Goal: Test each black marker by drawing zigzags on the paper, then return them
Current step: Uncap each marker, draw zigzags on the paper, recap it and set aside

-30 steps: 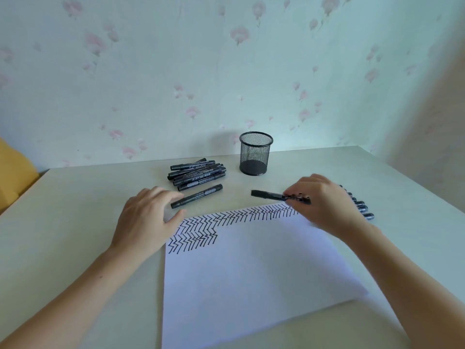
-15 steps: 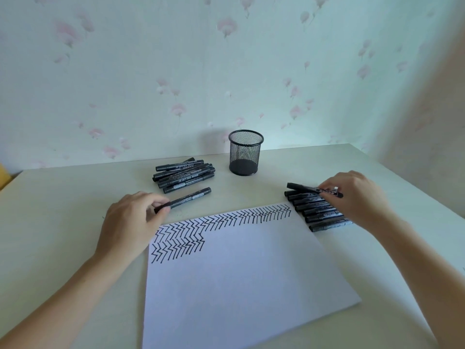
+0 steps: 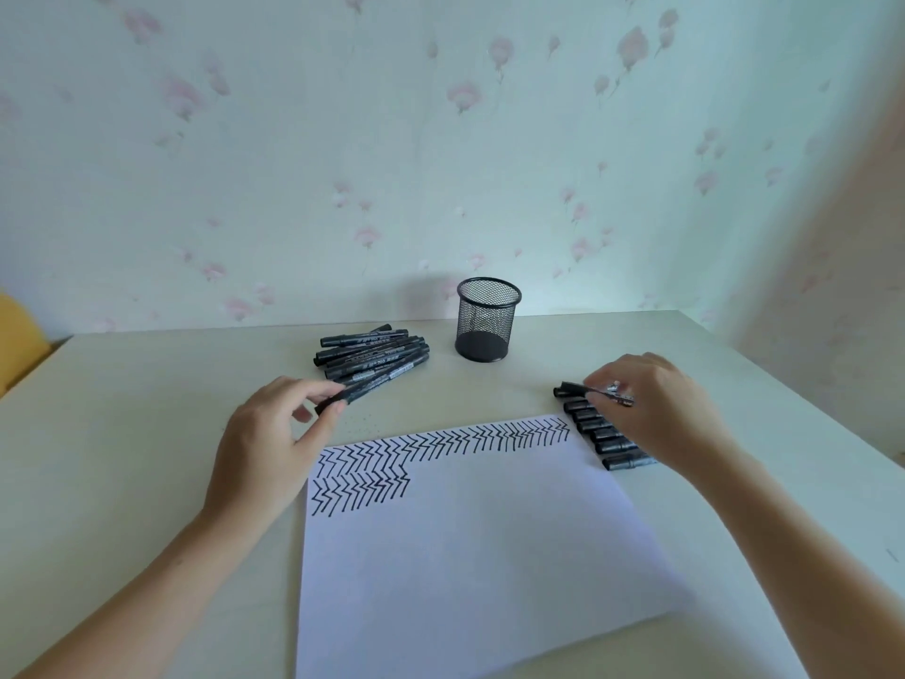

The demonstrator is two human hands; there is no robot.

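A white sheet of paper (image 3: 470,541) lies on the table, with black zigzag rows along its top edge and upper left corner. My left hand (image 3: 267,448) pinches the near end of a black marker (image 3: 377,382) lifted off the table, just in front of a pile of black markers (image 3: 367,352). To the right of the paper lies a row of black markers (image 3: 595,433). My right hand (image 3: 651,409) holds another black marker (image 3: 575,390) at the far end of that row and covers the row's right part.
A black mesh pen cup (image 3: 487,320) stands empty behind the paper, near the flowered wall. The pale table (image 3: 147,433) ends at the right (image 3: 832,419). Something yellow (image 3: 19,335) shows at the far left edge.
My left hand has closed on the single marker by the paper's corner and raised it. My right hand carried its marker rightward to the far end of the row.
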